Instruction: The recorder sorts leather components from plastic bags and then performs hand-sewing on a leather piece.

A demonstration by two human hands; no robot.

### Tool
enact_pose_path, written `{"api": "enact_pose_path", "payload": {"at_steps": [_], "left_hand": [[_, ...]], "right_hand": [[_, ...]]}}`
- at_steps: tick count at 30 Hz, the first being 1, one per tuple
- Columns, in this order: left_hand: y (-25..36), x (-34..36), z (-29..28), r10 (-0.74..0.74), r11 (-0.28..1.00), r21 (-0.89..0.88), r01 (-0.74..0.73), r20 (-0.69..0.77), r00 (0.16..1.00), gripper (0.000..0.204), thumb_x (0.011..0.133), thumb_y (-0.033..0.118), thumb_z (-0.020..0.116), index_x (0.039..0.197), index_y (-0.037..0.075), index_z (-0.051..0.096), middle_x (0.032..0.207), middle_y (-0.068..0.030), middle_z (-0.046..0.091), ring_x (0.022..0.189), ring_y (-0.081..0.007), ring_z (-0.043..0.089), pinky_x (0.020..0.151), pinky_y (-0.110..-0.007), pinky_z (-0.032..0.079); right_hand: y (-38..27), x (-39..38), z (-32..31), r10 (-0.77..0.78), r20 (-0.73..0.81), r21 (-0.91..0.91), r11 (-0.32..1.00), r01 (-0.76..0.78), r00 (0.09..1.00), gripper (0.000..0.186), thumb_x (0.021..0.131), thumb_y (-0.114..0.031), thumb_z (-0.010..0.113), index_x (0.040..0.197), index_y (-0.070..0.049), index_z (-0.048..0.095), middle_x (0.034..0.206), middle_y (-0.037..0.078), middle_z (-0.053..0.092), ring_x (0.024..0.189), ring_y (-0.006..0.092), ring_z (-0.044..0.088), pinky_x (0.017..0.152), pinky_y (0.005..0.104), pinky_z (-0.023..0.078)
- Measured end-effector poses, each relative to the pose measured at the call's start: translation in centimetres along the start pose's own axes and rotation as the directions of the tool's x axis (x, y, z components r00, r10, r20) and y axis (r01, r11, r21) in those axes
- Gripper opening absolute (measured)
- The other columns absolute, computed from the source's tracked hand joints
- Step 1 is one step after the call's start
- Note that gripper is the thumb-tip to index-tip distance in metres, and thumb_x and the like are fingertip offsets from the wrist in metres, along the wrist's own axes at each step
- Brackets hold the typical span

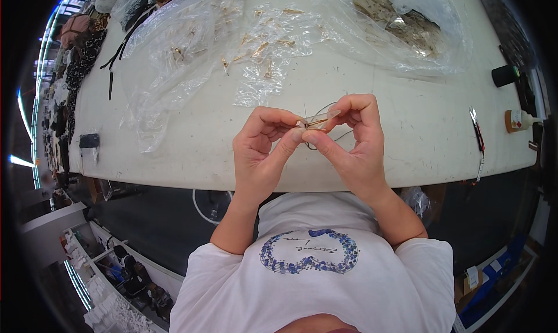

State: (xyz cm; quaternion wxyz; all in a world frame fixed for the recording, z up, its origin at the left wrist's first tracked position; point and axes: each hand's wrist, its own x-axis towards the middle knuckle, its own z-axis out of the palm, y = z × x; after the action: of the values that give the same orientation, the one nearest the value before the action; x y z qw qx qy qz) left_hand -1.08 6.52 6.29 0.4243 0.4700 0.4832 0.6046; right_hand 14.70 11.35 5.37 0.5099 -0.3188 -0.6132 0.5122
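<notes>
Both hands meet over the near part of the white table. My left hand (260, 152) pinches one end of a slim gold metal piece (315, 123) between thumb and fingers. At its other end, the thumb and fingers of my right hand (361, 147) are closed on it. It resembles the gold clip-like pieces farther up the table, but its exact kind is too small to make out. A thin dark cord (321, 108) loops behind the fingers; where it attaches is hidden. Beyond my hands, several gold metal pieces (260, 49) lie on a clear plastic bag (256, 88).
A large clear plastic sheet (157, 100) covers the table's left side. At the far right sits a clear bag with brownish contents (401, 27). Scissors (476, 129), a black cylinder (504, 75) and a small bottle (517, 120) stand or lie rightward. A small black object (89, 140) is leftmost.
</notes>
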Motion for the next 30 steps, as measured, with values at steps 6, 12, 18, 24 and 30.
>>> {"api": "enact_pose_path", "payload": {"at_steps": [6,12,18,24,30], "left_hand": [[0.1,0.5,-0.9,-0.315,0.795,-0.442,0.416,0.286,0.905,0.013,0.095,0.009,0.063,0.105,0.002,0.056,0.092,-0.0114,0.067,0.082,-0.0158,0.066,0.076,-0.029,0.054],[-0.4,0.3,-1.3,-0.326,0.636,-0.559,0.532,0.43,0.842,0.014,0.096,0.012,0.061,0.105,0.003,0.055,0.091,-0.0119,0.066,0.082,-0.0166,0.066,0.074,-0.029,0.054],[-0.4,0.1,-1.6,-0.289,0.563,-0.611,0.556,0.485,0.825,0.015,0.094,0.011,0.062,0.104,0.003,0.053,0.087,-0.0126,0.065,0.079,-0.0188,0.064,0.07,-0.03,0.054],[1.2,0.3,-3.6,-0.248,0.723,-0.567,0.394,0.319,0.915,0.023,0.088,0.011,0.067,0.103,0.005,0.05,0.083,-0.0096,0.06,0.073,-0.0183,0.059,0.065,-0.027,0.051],[1.3,0.5,-4.8,-0.234,0.915,-0.31,0.257,0.111,0.966,0.014,0.094,0.007,0.06,0.104,0.003,0.053,0.088,-0.0107,0.063,0.08,-0.0177,0.063,0.074,-0.029,0.052]], "right_hand": [[-0.4,1.2,-1.7,-0.133,0.077,-0.201,0.969,0.146,0.988,0.021,0.081,-0.002,0.073,0.1,-0.006,0.065,0.1,0.005,0.067,0.089,0.0174,0.064,0.084,0.0328,0.05],[-0.7,1.9,-2.2,-0.338,0.253,-0.286,0.869,0.404,0.906,0.02,0.077,0.004,0.07,0.093,-0.007,0.067,0.091,0.003,0.068,0.079,0.0226,0.064,0.072,0.0348,0.049],[-1.1,1.3,-2.6,-0.11,0.332,-0.141,0.976,0.165,0.937,0.014,0.079,0.005,0.067,0.087,-0.005,0.061,0.08,0.005,0.061,0.073,0.0204,0.059,0.069,0.0305,0.047],[-0.1,2.8,-7.4,0.105,-0.033,0.022,0.994,-0.105,0.994,0.002,0.095,-0.004,0.054,0.094,-0.003,0.055,0.086,0.005,0.062,0.078,0.0122,0.06,0.076,0.0294,0.05],[-2.4,3.7,-17.7,0.027,-0.165,0.428,0.903,0.047,0.986,0.013,0.098,-0.008,0.051,0.101,0.002,0.057,0.098,0.011,0.06,0.092,0.0176,0.059,0.085,0.0311,0.049]]}}
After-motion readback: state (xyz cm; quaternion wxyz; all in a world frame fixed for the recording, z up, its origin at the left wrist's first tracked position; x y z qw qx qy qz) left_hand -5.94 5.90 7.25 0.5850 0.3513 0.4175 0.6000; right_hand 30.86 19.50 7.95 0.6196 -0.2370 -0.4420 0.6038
